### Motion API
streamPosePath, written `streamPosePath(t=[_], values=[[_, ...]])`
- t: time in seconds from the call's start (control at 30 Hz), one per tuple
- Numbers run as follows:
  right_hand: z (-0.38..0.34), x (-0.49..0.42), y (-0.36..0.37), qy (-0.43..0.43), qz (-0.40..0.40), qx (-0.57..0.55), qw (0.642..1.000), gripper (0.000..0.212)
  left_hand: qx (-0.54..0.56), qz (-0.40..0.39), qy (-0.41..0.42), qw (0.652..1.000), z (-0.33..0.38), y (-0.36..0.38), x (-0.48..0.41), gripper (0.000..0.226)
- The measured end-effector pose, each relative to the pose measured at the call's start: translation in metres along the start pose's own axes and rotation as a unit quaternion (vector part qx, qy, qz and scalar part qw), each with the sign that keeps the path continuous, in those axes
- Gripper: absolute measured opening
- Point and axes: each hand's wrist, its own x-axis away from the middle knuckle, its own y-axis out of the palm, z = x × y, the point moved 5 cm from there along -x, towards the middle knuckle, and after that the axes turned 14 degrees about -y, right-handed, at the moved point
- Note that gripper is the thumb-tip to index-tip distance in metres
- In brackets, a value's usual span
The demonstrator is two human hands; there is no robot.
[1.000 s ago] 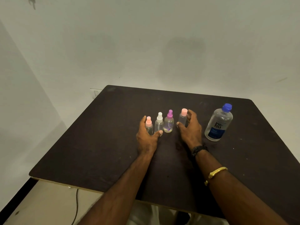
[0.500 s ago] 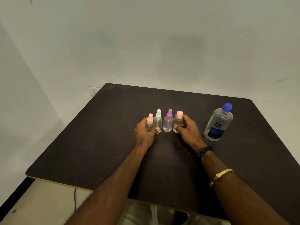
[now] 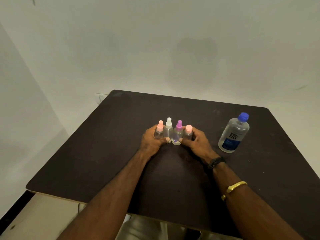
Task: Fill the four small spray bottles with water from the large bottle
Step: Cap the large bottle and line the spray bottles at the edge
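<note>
Where the small bottles are standing: we are seeing them in one tight row near the middle of the dark table (image 3: pixel 103 153), all four upright and pressed side by side.
Order of the row: from our left we are counting the left pink-capped bottle (image 3: pixel 159 131), the white-capped bottle (image 3: pixel 168 130), the purple-capped bottle (image 3: pixel 178 134) and the right pink-capped bottle (image 3: pixel 188 133); every one is wearing its spray cap.
Left hand: we are curling the left hand (image 3: pixel 152 141) round the left pink-capped bottle from the outer side, with the fingers going behind it and the thumb lying across the front, its tip reaching the foot of the white-capped bottle.
Right hand: we are curling the right hand (image 3: pixel 197 142) round the right pink-capped bottle in the same way, with the thumb tip coming to the foot of the purple-capped bottle.
Large bottle: the large bottle (image 3: pixel 232 134) is standing on the table at our right, well apart from the row and from the right hand; its blue cap (image 3: pixel 243 116) is sitting on it, and its clear body is carrying a blue label.
Contents: we are not managing to tell how much water is inside any bottle.
Right forearm: we are wearing a black band (image 3: pixel 215 161) at the wrist and a gold bracelet (image 3: pixel 235 187) farther up the arm.
Background: a pale wall (image 3: pixel 155 49) is rising behind the table.
</note>
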Motion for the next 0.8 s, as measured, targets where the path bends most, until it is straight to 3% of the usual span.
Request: streamPosePath(t=[0.43,0.8], values=[[-0.005,-0.009,0.008,-0.017,0.054,-0.001,0.998,0.041,0.007,0.024,0.022,0.999,0.003,0.000,-0.011,0.042],[-0.012,-0.084,-0.003,-0.055,0.076,0.009,0.996,0.035,0.026,0.032,0.023,0.999,0.030,-0.009,-0.079,0.037]])
